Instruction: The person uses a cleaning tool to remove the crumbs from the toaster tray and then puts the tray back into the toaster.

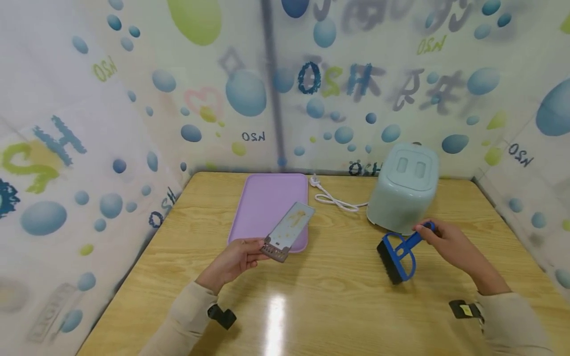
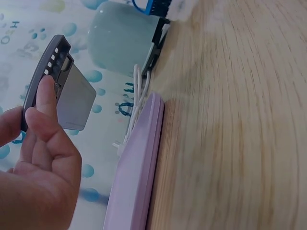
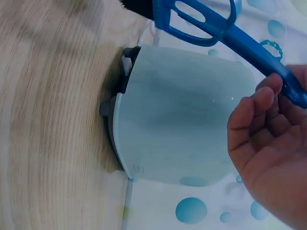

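My left hand (image 1: pixel 233 261) pinches a toaster crumb tray (image 1: pixel 289 226) by its brown slotted end. Yellowish crumbs or stains lie on its flat metal face. It is held tilted over the near right part of a lilac tray (image 1: pixel 262 200). In the left wrist view, thumb and fingers grip the crumb tray's dark end (image 2: pixel 53 62) from both sides. My right hand (image 1: pixel 447 243) holds a small brush (image 1: pixel 415 240) by its blue handle, black bristles (image 1: pixel 388 262) toward the left and down. Behind that hand stands a pale green toaster (image 1: pixel 401 198), lid on top.
A white power cord (image 1: pixel 329 199) lies coiled between the lilac tray and the toaster, its plug (image 1: pixel 314 181) near the back edge. The wooden table (image 1: pixel 329 296) meets printed curtains (image 1: pixel 213 94) at the back and sides.
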{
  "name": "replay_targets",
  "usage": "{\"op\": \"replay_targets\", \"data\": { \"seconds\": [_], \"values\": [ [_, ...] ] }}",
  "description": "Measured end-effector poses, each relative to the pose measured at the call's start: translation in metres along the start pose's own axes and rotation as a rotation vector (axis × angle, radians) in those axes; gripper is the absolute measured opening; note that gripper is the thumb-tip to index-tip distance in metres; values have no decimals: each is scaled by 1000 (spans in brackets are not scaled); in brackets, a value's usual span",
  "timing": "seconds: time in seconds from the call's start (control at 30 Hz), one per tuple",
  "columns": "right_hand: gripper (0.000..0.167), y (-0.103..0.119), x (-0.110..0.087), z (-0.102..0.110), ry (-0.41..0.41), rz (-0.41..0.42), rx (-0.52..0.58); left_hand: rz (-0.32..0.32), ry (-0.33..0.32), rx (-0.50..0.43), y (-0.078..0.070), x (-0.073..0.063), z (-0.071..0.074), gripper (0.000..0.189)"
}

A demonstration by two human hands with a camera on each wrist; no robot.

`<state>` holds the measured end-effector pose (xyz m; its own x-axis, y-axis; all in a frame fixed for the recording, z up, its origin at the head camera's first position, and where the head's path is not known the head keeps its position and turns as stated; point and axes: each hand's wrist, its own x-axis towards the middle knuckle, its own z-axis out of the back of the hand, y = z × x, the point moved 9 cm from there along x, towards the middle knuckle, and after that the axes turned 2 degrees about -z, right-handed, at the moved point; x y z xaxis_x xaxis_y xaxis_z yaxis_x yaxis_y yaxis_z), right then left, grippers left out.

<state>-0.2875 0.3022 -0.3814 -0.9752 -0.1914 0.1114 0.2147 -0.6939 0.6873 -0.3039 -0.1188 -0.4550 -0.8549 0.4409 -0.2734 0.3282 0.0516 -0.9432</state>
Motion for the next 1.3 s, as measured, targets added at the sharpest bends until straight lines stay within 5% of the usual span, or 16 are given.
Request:
{"op": "replay_targets", "data": {
  "seconds": [0.37,0.6,0.97,1.3],
  "values": [
    [40,8,11,-10,4,-21,-59,-4,-36,16,0,-8,16,49],
    [36,20,20,-14,-17,49,-65,-10,-54,-1,-1,-12,26,52],
    [32,49,39,-19,26,149,36,-25,-50,-16,-3,-16,36,51],
    [37,71,60,-32,73,132,51,-10,-89,-12,-1,-21,48,51]
  ]
}}
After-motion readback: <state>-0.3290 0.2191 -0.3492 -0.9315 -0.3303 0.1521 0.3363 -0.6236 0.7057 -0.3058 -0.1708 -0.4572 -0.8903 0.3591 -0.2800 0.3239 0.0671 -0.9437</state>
